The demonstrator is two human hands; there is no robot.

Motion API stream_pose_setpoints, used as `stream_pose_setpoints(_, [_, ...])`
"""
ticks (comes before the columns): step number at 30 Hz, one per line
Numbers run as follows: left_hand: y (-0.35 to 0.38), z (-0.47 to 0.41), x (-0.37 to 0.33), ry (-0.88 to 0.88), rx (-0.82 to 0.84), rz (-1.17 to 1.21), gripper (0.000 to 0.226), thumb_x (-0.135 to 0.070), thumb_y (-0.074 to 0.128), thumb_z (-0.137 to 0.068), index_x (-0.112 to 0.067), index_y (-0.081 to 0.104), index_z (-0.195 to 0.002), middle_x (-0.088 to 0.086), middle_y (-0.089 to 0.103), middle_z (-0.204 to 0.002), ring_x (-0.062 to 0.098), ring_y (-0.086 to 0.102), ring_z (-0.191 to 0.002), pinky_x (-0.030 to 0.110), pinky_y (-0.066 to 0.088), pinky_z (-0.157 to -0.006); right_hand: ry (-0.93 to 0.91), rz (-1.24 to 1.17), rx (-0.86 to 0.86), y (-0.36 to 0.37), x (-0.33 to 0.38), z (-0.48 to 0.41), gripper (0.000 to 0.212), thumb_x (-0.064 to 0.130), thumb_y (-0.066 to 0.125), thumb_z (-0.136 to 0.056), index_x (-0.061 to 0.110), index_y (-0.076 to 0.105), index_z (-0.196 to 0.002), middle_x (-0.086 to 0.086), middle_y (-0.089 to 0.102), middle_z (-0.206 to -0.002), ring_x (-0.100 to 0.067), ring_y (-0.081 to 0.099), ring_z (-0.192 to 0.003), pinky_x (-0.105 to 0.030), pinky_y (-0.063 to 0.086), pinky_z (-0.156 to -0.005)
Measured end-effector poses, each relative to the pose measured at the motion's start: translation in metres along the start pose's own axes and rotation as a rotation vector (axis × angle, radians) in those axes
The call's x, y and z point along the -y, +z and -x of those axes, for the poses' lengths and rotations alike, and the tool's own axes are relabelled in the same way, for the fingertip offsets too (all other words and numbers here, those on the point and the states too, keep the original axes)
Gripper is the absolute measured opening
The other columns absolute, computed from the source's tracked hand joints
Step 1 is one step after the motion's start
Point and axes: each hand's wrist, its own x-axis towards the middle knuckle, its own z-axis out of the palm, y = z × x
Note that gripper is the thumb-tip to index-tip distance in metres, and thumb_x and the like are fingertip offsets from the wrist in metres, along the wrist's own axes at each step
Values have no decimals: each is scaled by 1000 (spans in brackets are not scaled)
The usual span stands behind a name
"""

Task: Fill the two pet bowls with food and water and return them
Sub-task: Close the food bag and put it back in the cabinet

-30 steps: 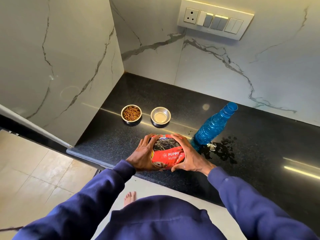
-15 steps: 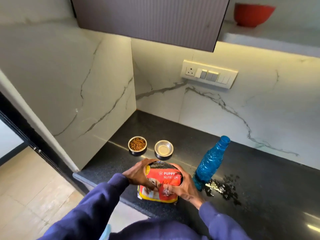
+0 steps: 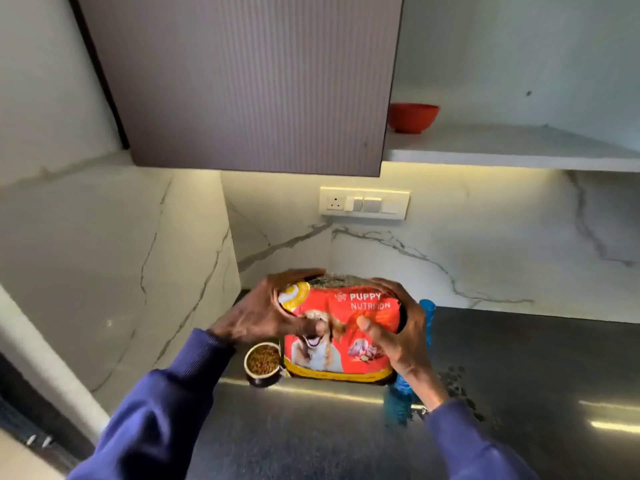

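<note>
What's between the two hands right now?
The red puppy food bag: the left hand and right hand grip its opposite sides, seen in the head view.

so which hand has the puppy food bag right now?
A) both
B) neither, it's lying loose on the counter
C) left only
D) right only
A: the left hand grips the puppy food bag at its upper left corner, and the right hand wraps round its right side.
</note>
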Motion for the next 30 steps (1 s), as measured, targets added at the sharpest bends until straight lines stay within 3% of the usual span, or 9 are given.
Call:
stream_pose_setpoints(5, [-18, -23, -49, 252, -220, 153, 74, -55, 85, -69, -19, 65, -130, -2, 74, -121, 16, 71, -111, 32, 57, -94, -178, 37, -154, -5, 70, -30, 56, 40, 82, -68, 11, 68, -114, -6, 76, -105, -25, 75, -97, -40, 61, -81])
stream_pose_setpoints(7, [-13, -32, -69, 330, -291, 227, 78, -58, 82, -71, -13, 62, -132, -3, 73, -122, 13, 70, -111, 28, 56, -93, -245, 62, -209, -12, 94, -37, 53, 39, 81, -70, 9, 68, -112, -5, 77, -102, -24, 75, -93, -37, 61, -79])
stream_pose_setpoints(12, [-1, -54, -115, 402, -253, 283, 86, -67, 68, -79, -20, 44, -148, 4, 60, -139, 12, 62, -125, 26, 54, -97, -385, 168, -294, -44, 148, -49, 45, 37, 82, -75, 6, 70, -105, -8, 77, -96, -25, 76, -87, -37, 62, -76])
stream_pose_setpoints(16, [14, -73, -147, 415, -219, 406, 61, -49, 61, -94, -21, 48, -146, 3, 60, -142, 27, 62, -127, 45, 55, -96, -417, 222, -404, -84, 189, -58, 31, 35, 82, -79, 10, 71, -92, -7, 76, -84, -27, 75, -79, -42, 62, -70])
stream_pose_setpoints(19, [34, -79, -169, 444, -263, 426, 37, -23, 53, -102, -9, 57, -136, 9, 66, -134, 29, 66, -121, 44, 58, -95, -444, 274, -498, -120, 219, -72, 25, 35, 82, -82, 13, 71, -83, -9, 75, -78, -35, 73, -74, -50, 61, -68])
stream_pose_setpoints(22, [53, -75, -171, 421, -299, 388, 28, -17, 55, -102, -4, 64, -125, 11, 73, -119, 29, 72, -109, 43, 60, -92, -472, 371, -663, -152, 251, -99, 32, 45, 83, -78, 15, 72, -82, -2, 74, -76, -18, 72, -71, -40, 60, -69])
stream_pose_setpoints(24, [65, -70, -165, 394, -297, 317, 26, -19, 56, -100, -4, 69, -118, 9, 77, -109, 27, 75, -98, 44, 61, -87, -500, 503, -780, -166, 268, -123, 33, 47, 80, -76, 17, 74, -87, 2, 73, -80, -7, 67, -71, -29, 55, -70])
stream_pose_setpoints(27, [75, -62, -148, 345, -337, 236, 22, -20, 63, -97, -8, 73, -111, 5, 79, -100, 23, 77, -89, 48, 62, -84, -458, 757, -892, -181, 271, -167, 46, 54, 71, -74, 16, 73, -100, -7, 69, -103, -25, 67, -89, -26, 44, -74])
stream_pose_setpoints(30, [67, -62, -128, 360, -538, -29, 17, -20, 69, -94, -20, 74, -111, -9, 76, -107, 10, 74, -94, 40, 62, -82, -340, 1031, -786, -193, 234, -208, 60, 58, 66, -79, 10, 64, -115, -13, 58, -126, -37, 64, -103, -36, 49, -78])
